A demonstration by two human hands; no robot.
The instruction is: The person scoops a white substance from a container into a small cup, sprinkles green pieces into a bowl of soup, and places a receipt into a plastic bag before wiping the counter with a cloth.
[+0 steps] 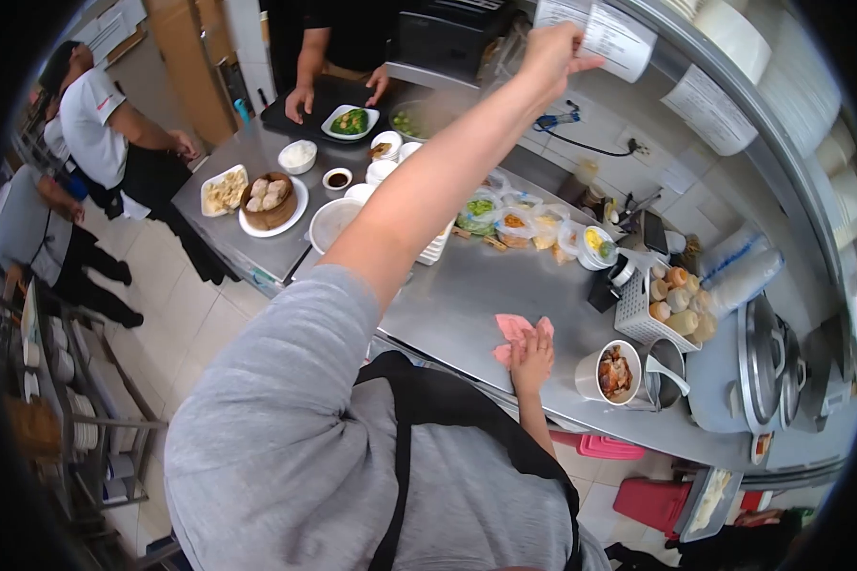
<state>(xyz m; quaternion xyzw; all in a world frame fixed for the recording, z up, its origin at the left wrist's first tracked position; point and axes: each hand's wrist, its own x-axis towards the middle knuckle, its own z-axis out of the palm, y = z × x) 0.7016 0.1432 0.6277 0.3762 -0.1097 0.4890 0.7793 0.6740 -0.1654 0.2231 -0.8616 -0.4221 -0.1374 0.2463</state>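
My left hand is raised high to the shelf rail, its fingers pinched at the edge of a white paper ticket that hangs there. My right hand lies palm-down on a pink cloth and presses it onto the steel counter. A white cup of browned meat pieces stands just right of that hand, next to a steel pot with a ladle.
Bagged food lines the counter's back, and a white basket of small tubs sits right. Far left are a bamboo steamer of dumplings, bowls and a plate of greens. One person's hands rest on a black tray; two people stand left.
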